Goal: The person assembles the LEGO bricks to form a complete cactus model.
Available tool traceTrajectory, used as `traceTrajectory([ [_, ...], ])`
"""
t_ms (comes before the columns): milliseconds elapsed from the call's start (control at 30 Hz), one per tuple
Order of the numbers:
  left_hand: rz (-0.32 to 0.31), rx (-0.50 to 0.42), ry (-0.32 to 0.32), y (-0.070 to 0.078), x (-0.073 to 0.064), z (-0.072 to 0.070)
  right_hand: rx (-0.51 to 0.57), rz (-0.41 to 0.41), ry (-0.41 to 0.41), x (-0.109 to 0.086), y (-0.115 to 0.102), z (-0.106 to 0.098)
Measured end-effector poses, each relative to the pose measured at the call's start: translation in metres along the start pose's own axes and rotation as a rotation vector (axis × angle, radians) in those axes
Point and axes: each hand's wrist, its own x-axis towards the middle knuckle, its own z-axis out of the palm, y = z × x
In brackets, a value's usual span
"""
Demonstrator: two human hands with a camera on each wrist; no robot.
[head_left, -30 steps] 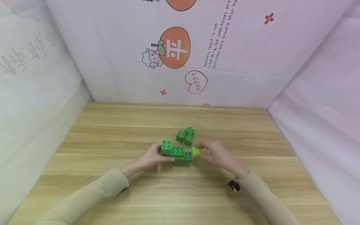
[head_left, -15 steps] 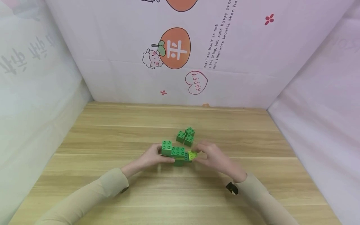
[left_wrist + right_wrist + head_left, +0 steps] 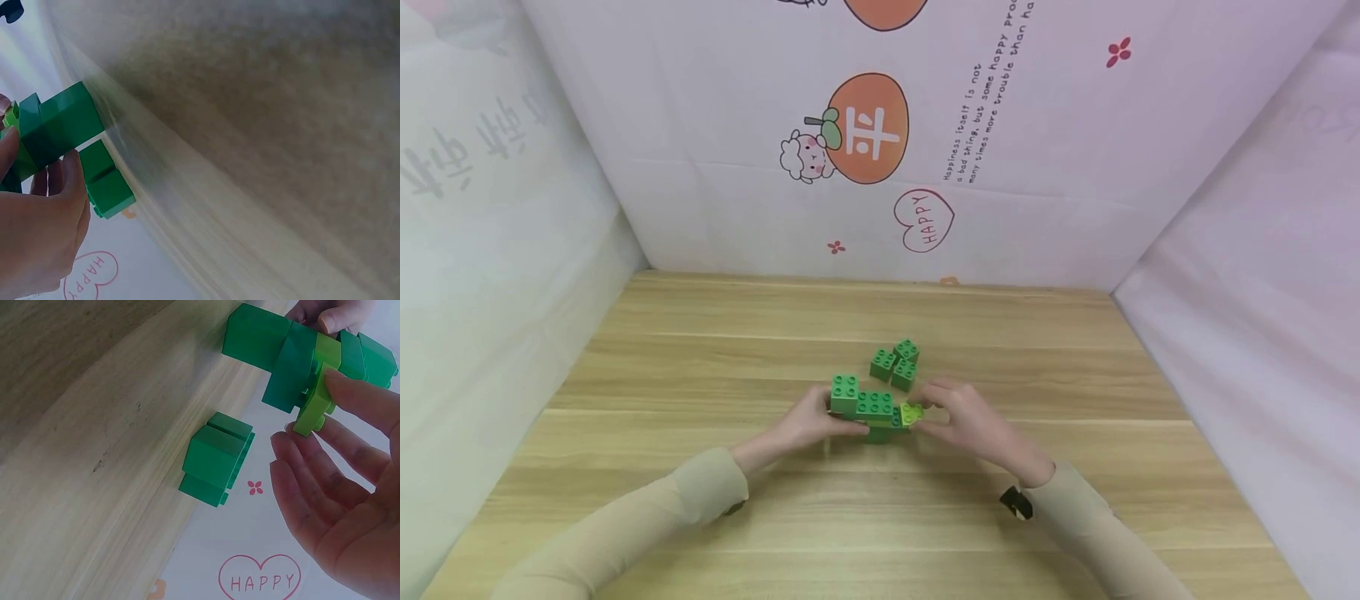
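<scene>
A stack of joined green building bricks (image 3: 875, 403) stands over the table, with a four-studded brick raised at its left end. My left hand (image 3: 807, 419) grips it from the left, thumb along the near side. At the stack's right end, my right hand (image 3: 973, 423) pinches a thin lime-green brick (image 3: 317, 403) between thumb and fingers. This piece overlaps a dark green brick (image 3: 291, 369) jutting from the stack; the right wrist view shows it slightly tilted against the studs. Whether it is fully seated I cannot tell.
Behind the stack, 3 loose green bricks (image 3: 904, 375) sit close together on the wooden table (image 3: 737, 525). A white printed sheet (image 3: 1037, 225) rises at the table's back edge, with white sheets on both sides.
My right hand has moved left with the lime-green brick, from beside the stack to over the dark green brick at its right end. My left hand has hardly moved.
</scene>
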Motion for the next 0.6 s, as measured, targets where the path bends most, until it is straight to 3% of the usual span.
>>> traceTrajectory([
  [600, 0.029, -0.036, 0.020, -0.0022, 0.0001, 0.0075, 0.003, -0.033, 0.027, 0.0007, -0.0004, 0.0020],
])
